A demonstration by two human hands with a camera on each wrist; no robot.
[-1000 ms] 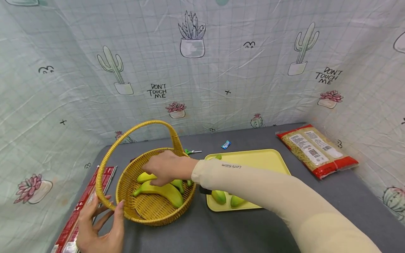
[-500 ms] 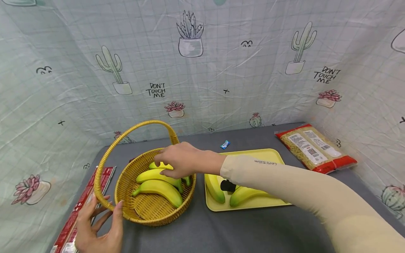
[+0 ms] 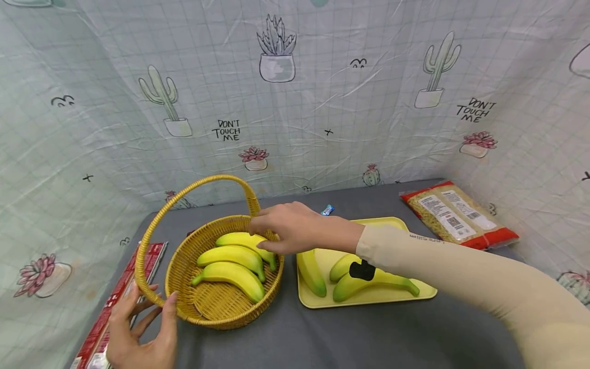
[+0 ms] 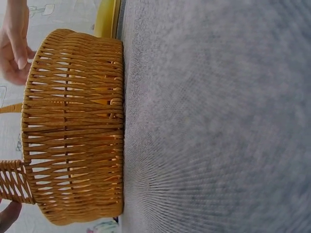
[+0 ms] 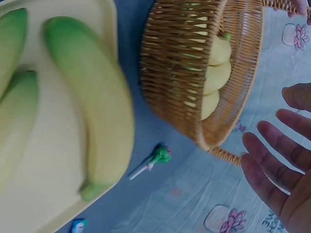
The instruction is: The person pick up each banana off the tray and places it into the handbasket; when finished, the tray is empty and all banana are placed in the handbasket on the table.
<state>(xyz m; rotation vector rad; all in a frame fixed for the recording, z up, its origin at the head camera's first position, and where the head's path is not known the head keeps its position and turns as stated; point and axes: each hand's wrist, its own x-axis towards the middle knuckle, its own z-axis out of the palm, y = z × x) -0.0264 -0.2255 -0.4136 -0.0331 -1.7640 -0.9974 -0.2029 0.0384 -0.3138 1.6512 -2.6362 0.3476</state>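
Note:
A yellow wicker basket (image 3: 221,324) stands upright on the grey tabletop, its tall handle arching over it. My left hand (image 3: 143,335) holds the handle's near-left base, thumb on one side and fingers on the other. Three bananas (image 3: 230,277) lie side by side in the basket. Over the basket's right rim hovers my right hand (image 3: 290,228), holding nothing; in the right wrist view its fingers are spread and apart from the wicker. To the right, a pale yellow tray (image 3: 427,293) carries a banana (image 3: 311,274) at its left and two more bananas (image 3: 375,285), partly behind my forearm.
A red-ended clear bag (image 3: 461,215) of small tan pieces lies at the back right. Behind the tray is a small blue wrapped candy (image 3: 328,210). A green lollipop (image 5: 160,154) lies between tray and basket. Long red packets (image 3: 99,325) lie along the left edge.
My right hand has lifted away from the bananas in the basket and moved right to the rim, uncovering all three. My left hand stays at the handle.

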